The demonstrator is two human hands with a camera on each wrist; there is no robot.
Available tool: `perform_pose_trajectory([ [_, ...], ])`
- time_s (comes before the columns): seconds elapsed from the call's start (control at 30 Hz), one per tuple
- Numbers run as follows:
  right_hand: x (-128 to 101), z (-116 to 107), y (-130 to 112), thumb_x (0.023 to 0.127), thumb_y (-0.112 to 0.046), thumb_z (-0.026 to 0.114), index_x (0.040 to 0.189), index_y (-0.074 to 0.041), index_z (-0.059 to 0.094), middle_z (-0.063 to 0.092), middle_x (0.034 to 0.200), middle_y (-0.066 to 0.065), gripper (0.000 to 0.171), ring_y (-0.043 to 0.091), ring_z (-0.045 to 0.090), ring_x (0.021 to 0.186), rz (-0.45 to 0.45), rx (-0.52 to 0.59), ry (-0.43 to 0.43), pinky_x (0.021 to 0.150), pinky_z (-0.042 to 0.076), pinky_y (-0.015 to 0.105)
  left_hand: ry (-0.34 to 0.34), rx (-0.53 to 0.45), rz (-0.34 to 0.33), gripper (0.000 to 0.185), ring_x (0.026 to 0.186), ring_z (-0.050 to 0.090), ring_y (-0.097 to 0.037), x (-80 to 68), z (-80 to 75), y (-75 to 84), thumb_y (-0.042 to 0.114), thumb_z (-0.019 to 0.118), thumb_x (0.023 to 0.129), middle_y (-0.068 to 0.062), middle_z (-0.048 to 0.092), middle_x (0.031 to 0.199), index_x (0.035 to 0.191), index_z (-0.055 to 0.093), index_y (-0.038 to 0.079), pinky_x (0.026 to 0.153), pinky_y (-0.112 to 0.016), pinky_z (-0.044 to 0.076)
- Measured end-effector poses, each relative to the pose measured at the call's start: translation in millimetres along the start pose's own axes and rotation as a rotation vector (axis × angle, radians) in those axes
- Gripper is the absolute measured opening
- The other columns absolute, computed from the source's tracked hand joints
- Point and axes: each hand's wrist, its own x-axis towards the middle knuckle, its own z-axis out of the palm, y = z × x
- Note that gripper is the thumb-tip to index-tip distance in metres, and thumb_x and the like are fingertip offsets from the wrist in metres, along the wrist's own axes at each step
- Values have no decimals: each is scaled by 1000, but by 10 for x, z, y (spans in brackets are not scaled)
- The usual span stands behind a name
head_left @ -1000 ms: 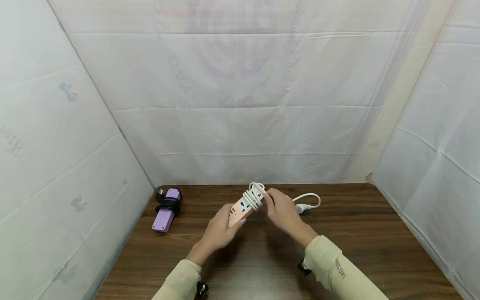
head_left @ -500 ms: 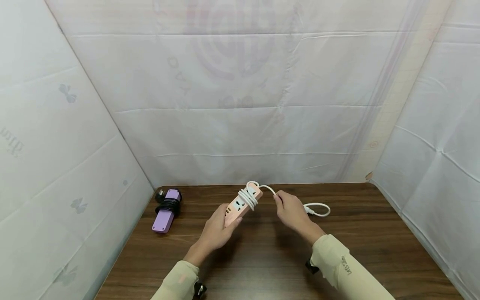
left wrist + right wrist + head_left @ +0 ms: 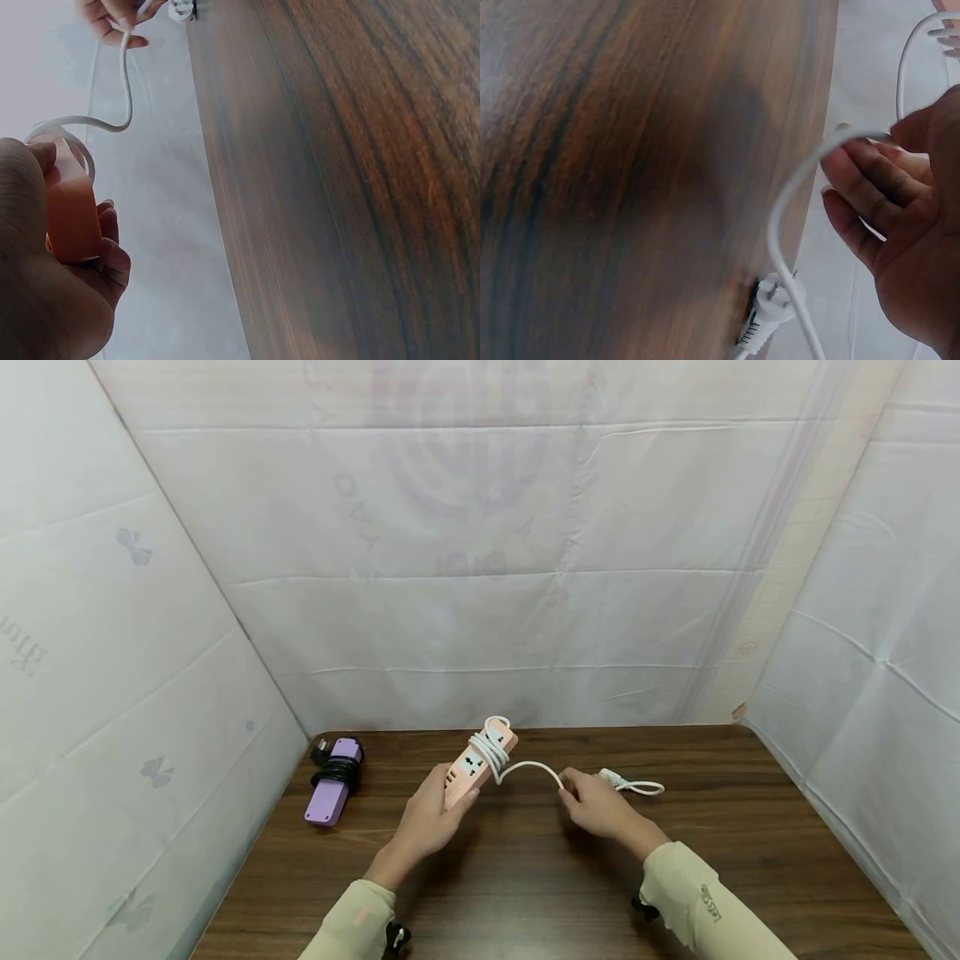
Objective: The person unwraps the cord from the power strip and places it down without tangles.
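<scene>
Overhead, white sheeting [image 3: 480,610] walls the space on three sides, creased in long horizontal folds, with faint butterfly prints on the left panel and a pale round emblem showing through the back one. Below it lies a dark brown wooden table [image 3: 525,877] with a streaky grain.

Above the middle of the table, the left hand [image 3: 431,814] grips the near end of a pink power strip [image 3: 480,762], fingers curled round its body; the strip is lifted and tilted, its far end pointing toward the back sheet. Several turns of white cord [image 3: 491,747] are wound round the strip's far half. From there one loose loop of the cord sags across to the right hand [image 3: 596,802], which pinches it between thumb and fingers just above the wood. Beyond that hand the cord runs on along the table, and its white plug [image 3: 609,774] lies on the wood just beside the knuckles.

Near the back left corner rests a purple power strip [image 3: 332,779], bound with its own black cord [image 3: 337,768].
</scene>
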Motion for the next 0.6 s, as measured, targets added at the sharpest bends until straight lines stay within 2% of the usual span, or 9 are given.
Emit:
perform_pose_trajectory([
  [0.1, 4, 10, -21, 106, -17, 63, 130, -3, 65, 61, 69, -5, 27, 11, 53, 54, -11, -39, -30, 53, 43, 28, -3, -16, 6, 55, 103, 62, -18, 1, 2, -8, 45, 69, 103, -7, 67, 124, 145, 54, 13, 87, -39, 51],
  [0.17, 17, 4, -71, 105, -20, 65, 135, -3, 63, 70, 81, 1, 34, 16, 63, 65, -12, -76, -18, 61, 51, 34, -2, -21, 13, 54, 101, 61, -18, 5, 1, -10, 45, 69, 103, -6, 67, 123, 144, 54, 13, 86, -38, 50],
  [0.23, 26, -2, -144, 105, -24, 67, 143, -3, 59, 77, 107, 9, 44, 26, 74, 92, -3, -107, 1, 78, 60, 44, -1, -23, 21, 54, 100, 61, -17, 7, -1, -10, 45, 68, 103, -6, 67, 123, 144, 55, 13, 85, -37, 50],
  [0.27, 31, -9, -194, 105, -25, 67, 148, -3, 56, 75, 122, 14, 50, 31, 74, 108, -1, -119, 9, 90, 60, 49, -2, -24, 24, 54, 101, 61, -17, 8, -3, -9, 45, 68, 103, -6, 67, 123, 144, 55, 13, 85, -37, 50],
  [0.37, 50, -17, -358, 104, -29, 69, 156, -2, 49, 59, 153, 22, 62, 42, 57, 143, -23, -153, 34, 116, 47, 60, -9, -22, 31, 54, 102, 61, -16, 2, -7, 8, 46, 68, 103, -6, 68, 126, 145, 55, 13, 86, -37, 50],
  [0.47, 88, 13, -526, 102, -28, 72, 152, 1, 53, 59, 152, 23, 61, 44, 53, 145, -115, -188, 65, 121, 41, 61, -20, -36, 36, 55, 101, 62, -16, -4, -7, 36, 45, 68, 103, -6, 67, 126, 146, 54, 13, 85, -38, 51],
  [0.6, 151, 116, -713, 102, -29, 72, 134, -2, 68, 70, 137, 15, 42, 35, 62, 135, -255, -226, 94, 114, 47, 57, -28, -47, 39, 55, 98, 61, -14, 7, 8, 62, 47, 67, 104, -4, 67, 124, 146, 53, 14, 83, -35, 50],
])
